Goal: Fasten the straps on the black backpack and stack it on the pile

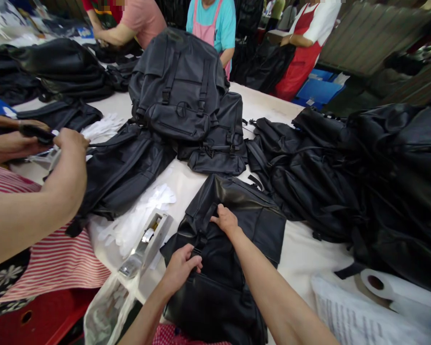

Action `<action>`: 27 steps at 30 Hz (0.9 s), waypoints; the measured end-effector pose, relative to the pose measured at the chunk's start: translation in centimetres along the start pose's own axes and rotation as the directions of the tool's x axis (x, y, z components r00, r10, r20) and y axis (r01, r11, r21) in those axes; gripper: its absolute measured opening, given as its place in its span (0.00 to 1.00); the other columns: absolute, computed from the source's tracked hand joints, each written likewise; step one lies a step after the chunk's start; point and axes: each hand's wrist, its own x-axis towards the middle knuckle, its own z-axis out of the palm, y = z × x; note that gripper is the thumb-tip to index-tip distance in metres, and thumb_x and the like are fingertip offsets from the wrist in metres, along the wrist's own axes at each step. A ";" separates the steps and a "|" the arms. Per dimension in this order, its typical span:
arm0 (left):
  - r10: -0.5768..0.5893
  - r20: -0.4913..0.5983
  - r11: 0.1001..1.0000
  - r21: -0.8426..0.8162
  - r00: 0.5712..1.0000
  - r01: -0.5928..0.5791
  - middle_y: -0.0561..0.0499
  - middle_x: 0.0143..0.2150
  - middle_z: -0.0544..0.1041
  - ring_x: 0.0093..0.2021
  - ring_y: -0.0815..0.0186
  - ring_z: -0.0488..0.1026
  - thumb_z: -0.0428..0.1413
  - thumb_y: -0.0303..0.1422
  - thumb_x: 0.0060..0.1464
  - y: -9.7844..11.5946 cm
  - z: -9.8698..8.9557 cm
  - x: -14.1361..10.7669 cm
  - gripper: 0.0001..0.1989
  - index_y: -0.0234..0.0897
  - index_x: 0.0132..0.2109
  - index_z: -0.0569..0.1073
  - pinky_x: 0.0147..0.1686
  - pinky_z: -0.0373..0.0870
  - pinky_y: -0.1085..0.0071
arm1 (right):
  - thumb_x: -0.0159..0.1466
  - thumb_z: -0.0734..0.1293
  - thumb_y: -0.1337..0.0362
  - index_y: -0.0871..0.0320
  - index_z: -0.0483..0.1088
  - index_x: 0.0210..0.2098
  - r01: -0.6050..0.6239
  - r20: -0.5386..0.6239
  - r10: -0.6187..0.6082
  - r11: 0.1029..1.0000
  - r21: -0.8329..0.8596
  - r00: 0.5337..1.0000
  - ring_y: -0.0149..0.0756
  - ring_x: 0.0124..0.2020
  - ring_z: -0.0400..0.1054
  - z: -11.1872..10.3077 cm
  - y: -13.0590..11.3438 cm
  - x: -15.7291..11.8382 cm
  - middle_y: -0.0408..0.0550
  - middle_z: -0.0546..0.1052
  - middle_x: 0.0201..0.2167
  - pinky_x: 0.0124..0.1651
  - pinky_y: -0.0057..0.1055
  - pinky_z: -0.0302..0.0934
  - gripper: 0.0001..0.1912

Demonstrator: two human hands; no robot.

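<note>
A black leather-look backpack (pixel 233 254) lies flat on the table in front of me. Its strap (pixel 208 215) runs down the front to a small black buckle (pixel 196 251). My left hand (pixel 182 268) is closed at the buckle, thumb and fingers round the strap's lower end. Higher up, my right hand (pixel 226 221) rests on the backpack with its fingers curled at the strap's upper part. Part of what those fingertips touch is hidden.
Left of the backpack are a tape dispenser (pixel 143 249) and white paper strips (pixel 143 211). Black backpacks (pixel 179 86) stand behind, with a pile of more (pixel 308 177) at right. A white roll (pixel 377 282) lies front right. A co-worker's arms (pixel 57 191) reach in at left.
</note>
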 end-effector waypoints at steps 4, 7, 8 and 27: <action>-0.043 -0.049 0.999 -0.004 0.998 0.042 0.54 0.23 0.75 0.24 0.67 0.72 0.55 0.40 0.46 -1.2 -0.3 0.6 0.11 0.39 0.29 0.63 0.32 0.65 0.69 | 0.60 0.69 0.51 0.56 0.60 0.49 0.002 -0.020 -0.002 1.000 0.019 1.000 0.42 0.47 0.69 0.1 0.1 0.0 0.53 0.72 0.45 0.43 0.32 0.60 0.24; -0.033 -0.085 0.998 0.048 0.996 0.037 0.56 0.23 0.73 0.26 0.67 0.71 0.55 0.37 0.45 -2.2 -0.4 1.2 0.09 0.39 0.30 0.64 0.33 0.65 0.69 | 0.61 0.69 0.52 0.57 0.60 0.49 -0.016 -0.038 0.017 0.999 0.032 0.999 0.43 0.47 0.69 0.3 0.0 0.0 0.54 0.72 0.45 0.43 0.33 0.60 0.24; -0.022 -0.108 0.997 0.069 0.994 0.030 0.57 0.23 0.72 0.27 0.67 0.71 0.55 0.36 0.45 -2.4 -0.4 1.2 0.08 0.39 0.32 0.64 0.33 0.65 0.69 | 0.61 0.69 0.52 0.57 0.60 0.49 -0.021 -0.039 0.022 0.999 0.037 0.999 0.44 0.48 0.69 0.4 0.0 0.1 0.54 0.72 0.45 0.43 0.33 0.60 0.24; -0.015 0.045 0.999 0.047 0.999 0.012 0.57 0.26 0.72 0.29 0.68 0.69 0.55 0.38 0.49 -0.5 0.2 -0.8 0.26 0.36 0.54 0.62 0.37 0.64 0.69 | 0.58 0.71 0.54 0.56 0.64 0.44 -0.012 -0.077 0.020 0.995 0.098 0.997 0.41 0.42 0.69 0.5 0.3 -0.5 0.49 0.72 0.39 0.42 0.33 0.59 0.20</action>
